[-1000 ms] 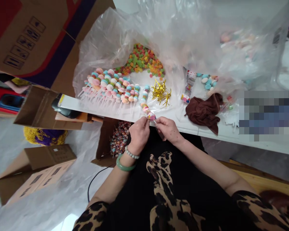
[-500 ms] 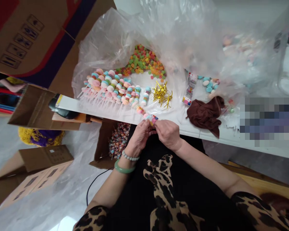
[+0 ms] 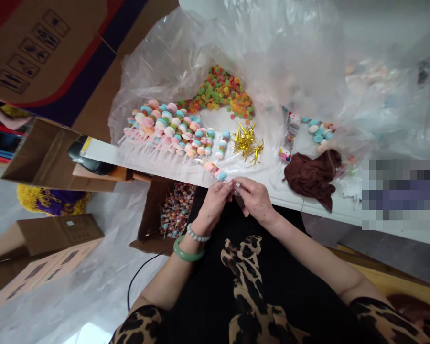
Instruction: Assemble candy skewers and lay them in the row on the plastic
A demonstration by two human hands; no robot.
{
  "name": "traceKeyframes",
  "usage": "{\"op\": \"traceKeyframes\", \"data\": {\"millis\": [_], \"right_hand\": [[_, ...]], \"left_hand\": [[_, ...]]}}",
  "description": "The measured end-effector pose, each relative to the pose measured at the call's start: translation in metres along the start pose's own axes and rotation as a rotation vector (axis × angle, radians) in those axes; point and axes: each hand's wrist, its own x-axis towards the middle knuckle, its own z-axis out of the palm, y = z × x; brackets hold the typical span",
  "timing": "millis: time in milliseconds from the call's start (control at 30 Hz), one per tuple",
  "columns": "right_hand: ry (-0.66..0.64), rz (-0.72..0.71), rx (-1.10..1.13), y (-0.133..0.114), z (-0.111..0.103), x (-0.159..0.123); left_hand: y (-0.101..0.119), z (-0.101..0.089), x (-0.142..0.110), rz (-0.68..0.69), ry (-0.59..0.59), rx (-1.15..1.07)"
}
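White tabletop (image 3: pixel 329 208) edge: left hand (image 3: pixel 211 208) and right hand (image 3: pixel 256 200) together, pinching a candy skewer (image 3: pixel 215 170), now tipped lower.

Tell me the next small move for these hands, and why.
Probably the right hand should pick up one of the gold twist ties. With the left hand, it is pinching the end of a candy skewer, and the ties lie close by, beside the row of candy skewers.
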Motion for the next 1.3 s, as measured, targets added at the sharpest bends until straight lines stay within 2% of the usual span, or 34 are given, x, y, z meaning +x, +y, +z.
{"op": "traceKeyframes", "data": {"millis": [100, 200, 267, 333, 400, 467, 533, 600, 667, 700, 767, 833, 867, 900, 967, 1067, 1133, 1167, 1200, 1233, 1300], "right_hand": [[0.009, -0.204, -0.214, 0.003, 0.002, 0.000], [0.041, -0.391, -0.373, 0.007, 0.010, -0.003], [0.048, -0.458, -0.364, 0.008, 0.013, -0.006], [0.028, -0.443, -0.243, 0.005, 0.011, -0.008], [0.029, -0.308, -0.082, -0.001, 0.006, -0.006], [0.032, -0.077, 0.080, -0.009, 0.002, -0.001], [-0.047, 0.158, 0.296, -0.016, 0.003, 0.007], [-0.211, 0.329, 0.617, -0.017, 0.010, 0.015], [-0.276, 0.457, 0.891, -0.014, 0.018, 0.021], [-0.360, 0.528, 1.005, -0.011, 0.021, 0.022], [-0.565, 0.629, 1.187, -0.005, 0.024, 0.020], [-0.725, 0.669, 1.256, -0.002, 0.024, 0.015], [-0.730, 0.652, 1.225, -0.002, 0.022, 0.011], [-0.681, 0.611, 1.139, -0.003, 0.020, 0.008], [-0.447, 0.434, 0.803, -0.007, 0.016, 0.002], [-0.056, -0.063, 0.088, -0.017, 0.013, -0.005], [0.053, -0.350, -0.307, -0.020, 0.014, -0.005], [0.066, -0.422, -0.433, -0.021, 0.015, -0.004], [0.066, -0.433, -0.499, -0.020, 0.015, -0.002], [0.058, -0.384, -0.490, -0.019, 0.015, 0.001], [-0.020, -0.144, -0.219, -0.014, 0.011, 0.008]], "left_hand": [[0.004, -0.007, 0.000, -0.104, -0.092, -0.062], [0.005, -0.006, 0.003, -0.191, -0.068, -0.290], [0.005, -0.002, 0.006, -0.180, -0.012, -0.432], [0.006, 0.001, 0.008, -0.128, 0.035, -0.483], [0.009, 0.004, 0.008, -0.075, 0.040, -0.477], [0.011, 0.005, 0.007, -0.027, 0.042, -0.438], [0.013, 0.005, 0.004, 0.003, 0.059, -0.393], [0.013, 0.006, 0.002, -0.016, 0.067, -0.371], [0.014, 0.005, -0.001, -0.075, 0.035, -0.377], [0.016, 0.004, -0.003, -0.102, 0.004, -0.381], [0.018, 0.001, -0.007, -0.125, -0.077, -0.391], [0.018, -0.002, -0.011, -0.112, -0.155, -0.399], [0.018, -0.003, -0.012, -0.100, -0.174, -0.401], [0.016, -0.003, -0.012, -0.094, -0.168, -0.404], [0.013, -0.002, -0.008, -0.099, -0.073, -0.438], [0.011, 0.003, 0.003, -0.181, 0.138, -0.562], [0.012, 0.008, 0.009, -0.253, 0.197, -0.640], [0.013, 0.011, 0.010, -0.283, 0.196, -0.662], [0.014, 0.014, 0.011, -0.304, 0.180, -0.676], [0.015, 0.016, 0.011, -0.319, 0.152, -0.683], [0.014, 0.018, 0.010, -0.359, 0.058, -0.670]]}}
